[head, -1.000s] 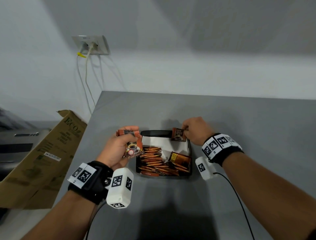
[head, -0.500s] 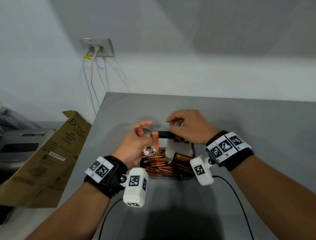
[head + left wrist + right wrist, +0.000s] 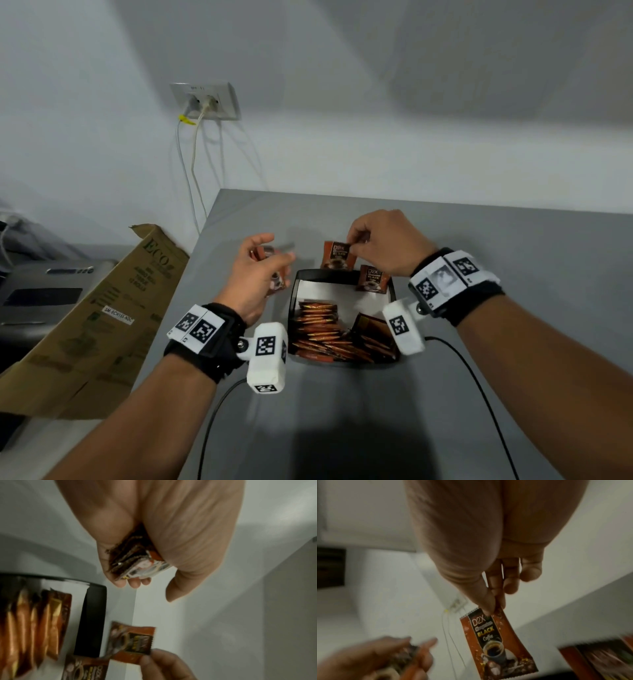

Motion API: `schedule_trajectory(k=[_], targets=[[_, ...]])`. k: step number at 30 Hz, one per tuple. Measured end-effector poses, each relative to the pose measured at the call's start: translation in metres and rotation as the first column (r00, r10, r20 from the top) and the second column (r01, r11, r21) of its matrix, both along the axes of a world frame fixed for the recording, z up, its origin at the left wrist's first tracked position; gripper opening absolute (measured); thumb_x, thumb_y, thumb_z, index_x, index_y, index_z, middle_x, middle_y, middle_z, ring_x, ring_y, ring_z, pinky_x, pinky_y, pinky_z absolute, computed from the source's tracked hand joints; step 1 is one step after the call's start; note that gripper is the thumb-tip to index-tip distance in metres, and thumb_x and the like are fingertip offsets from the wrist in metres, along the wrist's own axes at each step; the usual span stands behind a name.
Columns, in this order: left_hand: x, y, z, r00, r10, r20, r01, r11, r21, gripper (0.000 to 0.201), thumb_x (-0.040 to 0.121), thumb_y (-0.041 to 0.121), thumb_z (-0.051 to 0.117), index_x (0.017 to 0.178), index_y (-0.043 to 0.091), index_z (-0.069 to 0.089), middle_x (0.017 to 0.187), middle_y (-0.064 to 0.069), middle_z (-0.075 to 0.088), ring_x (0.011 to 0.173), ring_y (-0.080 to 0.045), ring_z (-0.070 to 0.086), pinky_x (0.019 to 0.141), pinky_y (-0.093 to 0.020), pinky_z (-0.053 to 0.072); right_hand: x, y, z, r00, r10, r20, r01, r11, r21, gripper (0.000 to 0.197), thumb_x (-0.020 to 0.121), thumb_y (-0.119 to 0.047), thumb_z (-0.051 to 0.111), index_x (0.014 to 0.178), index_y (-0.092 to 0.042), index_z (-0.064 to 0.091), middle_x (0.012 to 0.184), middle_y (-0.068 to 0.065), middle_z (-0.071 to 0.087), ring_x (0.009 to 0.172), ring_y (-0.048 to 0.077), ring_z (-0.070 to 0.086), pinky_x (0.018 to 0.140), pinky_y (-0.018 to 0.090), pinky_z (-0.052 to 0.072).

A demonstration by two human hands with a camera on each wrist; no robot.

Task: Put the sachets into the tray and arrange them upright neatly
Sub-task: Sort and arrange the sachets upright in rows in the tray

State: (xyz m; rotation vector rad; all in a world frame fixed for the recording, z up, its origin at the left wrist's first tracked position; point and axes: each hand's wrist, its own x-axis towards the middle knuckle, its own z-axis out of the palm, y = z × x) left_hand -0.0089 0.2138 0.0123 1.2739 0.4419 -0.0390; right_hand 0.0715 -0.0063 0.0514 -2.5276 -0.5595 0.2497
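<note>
A black tray (image 3: 295, 286) with a white lining sits on the grey table. Several brown coffee sachets (image 3: 318, 329) stand packed in its near left part, and one sachet (image 3: 372, 279) leans at the far right wall. My right hand (image 3: 356, 242) pinches the top edge of a single "D2X Black Coffee" sachet (image 3: 337, 256) (image 3: 494, 639), hanging it just beyond the tray's far rim. My left hand (image 3: 263, 263), left of the tray, grips a small stack of sachets (image 3: 135, 561) between curled fingers and palm.
A flattened cardboard box (image 3: 102, 308) leans off the table's left edge. A wall socket (image 3: 205, 101) with white cables hangs behind. Black cables (image 3: 479, 387) trail from my wrists across the near table. The table's right side (image 3: 531, 260) is bare grey surface.
My right hand went from the tray's far right corner to my left hand's stack and drew one sachet off it. It now holds that sachet up beyond the tray.
</note>
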Motion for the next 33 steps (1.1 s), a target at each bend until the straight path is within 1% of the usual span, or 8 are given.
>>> schedule_trajectory(k=[3, 5, 12, 19, 24, 26, 29, 33], targets=[[-0.003, 0.011, -0.009, 1.0, 0.016, -0.006, -0.016, 1.0, 0.027, 0.046, 0.084, -0.003, 0.068, 0.119, 0.022, 0.052, 0.1, -0.007, 0.058, 0.077, -0.023, 0.061, 0.065, -0.036, 0.053, 0.001, 0.007, -0.026, 0.999, 0.019, -0.033, -0.023, 0.993, -0.119, 0.013, 0.088, -0.009, 0.065, 0.089, -0.015, 0.076, 0.089, -0.004, 0.07, 0.078, 0.013, 0.064, 0.069, 0.024, 0.051], [-0.006, 0.015, -0.015, 1.0, 0.016, -0.016, -0.016, 0.999, 0.039, 0.043, 0.085, -0.003, 0.068, 0.117, 0.021, 0.052, 0.1, -0.008, 0.057, 0.076, -0.024, 0.06, 0.065, -0.036, 0.053, 0.003, 0.011, -0.039, 0.998, 0.009, -0.058, -0.019, 0.985, -0.171, 0.014, 0.088, -0.009, 0.064, 0.088, -0.017, 0.076, 0.091, 0.0, 0.072, 0.077, 0.015, 0.065, 0.071, 0.028, 0.054], [-0.016, 0.018, -0.024, 0.999, 0.021, -0.039, -0.019, 0.998, 0.056, 0.039, 0.087, -0.004, 0.066, 0.114, 0.021, 0.054, 0.1, -0.011, 0.057, 0.078, -0.026, 0.06, 0.066, -0.036, 0.053, 0.007, 0.016, -0.055, 0.994, -0.054, -0.093, 0.031, 0.974, -0.226, 0.015, 0.084, -0.011, 0.067, 0.081, -0.022, 0.076, 0.086, 0.001, 0.073, 0.075, 0.019, 0.067, 0.072, 0.038, 0.061], [-0.017, 0.016, -0.024, 0.998, 0.005, -0.055, -0.003, 0.999, 0.046, 0.04, 0.087, -0.006, 0.062, 0.116, 0.021, 0.055, 0.109, -0.015, 0.055, 0.091, -0.028, 0.058, 0.065, -0.036, 0.053, 0.006, 0.012, -0.056, 0.992, -0.068, -0.107, 0.043, 0.974, -0.221, 0.015, 0.086, -0.01, 0.066, 0.088, -0.017, 0.078, 0.089, 0.003, 0.074, 0.078, 0.02, 0.068, 0.075, 0.035, 0.06], [-0.018, 0.013, -0.022, 0.998, -0.008, -0.069, 0.01, 1.0, 0.029, 0.048, 0.084, -0.014, 0.055, 0.121, 0.017, 0.053, 0.105, -0.017, 0.058, 0.087, -0.026, 0.059, 0.065, -0.037, 0.053, 0.003, 0.012, -0.057, 0.993, -0.076, -0.095, 0.054, 0.973, -0.222, 0.014, 0.088, -0.011, 0.066, 0.096, -0.015, 0.077, 0.098, 0.005, 0.073, 0.083, 0.019, 0.066, 0.072, 0.029, 0.054], [-0.019, 0.013, -0.021, 0.997, -0.015, -0.073, 0.016, 1.0, 0.018, 0.053, 0.082, -0.017, 0.053, 0.125, 0.014, 0.051, 0.101, -0.016, 0.059, 0.08, -0.027, 0.06, 0.065, -0.036, 0.053, 0.004, 0.01, -0.055, 0.993, -0.085, -0.082, 0.067, 0.976, -0.207, 0.016, 0.089, -0.013, 0.067, 0.103, -0.014, 0.075, 0.105, 0.005, 0.071, 0.086, 0.017, 0.063, 0.076, 0.027, 0.051], [-0.018, 0.012, -0.018, 0.997, -0.03, -0.075, 0.032, 0.999, 0.019, 0.053, 0.081, -0.019, 0.053, 0.121, 0.015, 0.053, 0.103, -0.015, 0.059, 0.079, -0.026, 0.063, 0.066, -0.033, 0.054, 0.006, 0.006, -0.051, 0.997, -0.068, -0.03, 0.062, 0.982, -0.178, 0.019, 0.091, -0.015, 0.066, 0.109, -0.014, 0.073, 0.114, 0.004, 0.068, 0.1, 0.018, 0.063, 0.087, 0.025, 0.049], [-0.018, 0.007, -0.016, 0.996, -0.043, -0.076, 0.044, 0.999, 0.008, 0.05, 0.081, -0.019, 0.053, 0.119, 0.014, 0.054, 0.103, -0.014, 0.059, 0.079, -0.025, 0.063, 0.064, -0.03, 0.055, 0.01, -0.001, -0.053, 0.997, -0.055, -0.049, 0.044, 0.976, -0.213, 0.018, 0.092, -0.019, 0.065, 0.108, -0.015, 0.073, 0.116, 0.003, 0.068, 0.103, 0.019, 0.063, 0.091, 0.03, 0.052]])
